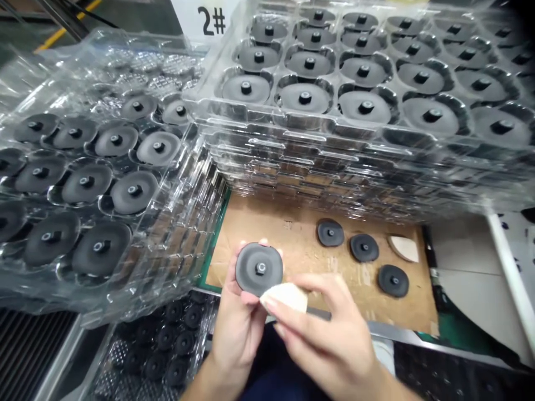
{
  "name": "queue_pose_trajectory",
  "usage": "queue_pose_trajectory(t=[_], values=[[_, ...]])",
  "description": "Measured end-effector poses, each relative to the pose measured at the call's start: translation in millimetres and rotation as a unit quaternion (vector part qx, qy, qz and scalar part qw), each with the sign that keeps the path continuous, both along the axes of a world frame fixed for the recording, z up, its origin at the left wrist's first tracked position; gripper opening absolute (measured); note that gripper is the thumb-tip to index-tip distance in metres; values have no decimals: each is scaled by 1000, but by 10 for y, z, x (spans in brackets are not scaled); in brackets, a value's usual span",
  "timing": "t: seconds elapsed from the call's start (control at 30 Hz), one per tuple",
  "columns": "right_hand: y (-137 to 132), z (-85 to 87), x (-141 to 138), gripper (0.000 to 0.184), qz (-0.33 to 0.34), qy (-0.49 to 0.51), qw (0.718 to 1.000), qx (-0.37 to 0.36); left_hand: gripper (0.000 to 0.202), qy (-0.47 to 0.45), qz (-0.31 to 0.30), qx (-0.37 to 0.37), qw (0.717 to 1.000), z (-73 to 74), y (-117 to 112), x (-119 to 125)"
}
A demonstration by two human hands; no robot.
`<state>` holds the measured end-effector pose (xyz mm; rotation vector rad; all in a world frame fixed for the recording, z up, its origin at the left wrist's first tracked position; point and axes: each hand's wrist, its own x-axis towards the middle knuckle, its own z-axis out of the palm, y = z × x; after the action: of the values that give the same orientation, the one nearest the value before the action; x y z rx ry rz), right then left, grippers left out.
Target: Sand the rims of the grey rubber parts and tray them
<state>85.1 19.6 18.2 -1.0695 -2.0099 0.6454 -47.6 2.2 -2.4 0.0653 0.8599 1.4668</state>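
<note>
My left hand (240, 328) is closed on a black rubber disc (259, 269) with a metal stud in its middle, held up over the near edge of a cardboard sheet (292, 234). A small cream-coloured pad (286, 295) is pinched in my right hand (326, 340) and touches the disc's lower edge. Three more black discs lie loose on the cardboard: one (330, 232), a second (364, 247) and a third (393, 280).
A stack of clear blister trays (359, 161) full of discs stands behind the cardboard, under a "2#" sign (211, 21). Another tilted tray stack (104, 167) fills the left. A second cream pad (404, 248) lies on the cardboard. More discs sit in a tray (167, 345) below left.
</note>
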Motion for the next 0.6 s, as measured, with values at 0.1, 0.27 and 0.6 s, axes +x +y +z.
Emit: queue_pose_trajectory(t=[0.1,0.27,0.6], values=[[2,50,22,24,-36,-13,999,6,46,13,-7,18,1000,41,2,32],[-4,68,74,25,-7,5,1000,6,48,-10,-35,28,999,95,0,65],[181,30,254,24,-22,-19,1000,10,49,15,-82,-34,996,80,-68,93]])
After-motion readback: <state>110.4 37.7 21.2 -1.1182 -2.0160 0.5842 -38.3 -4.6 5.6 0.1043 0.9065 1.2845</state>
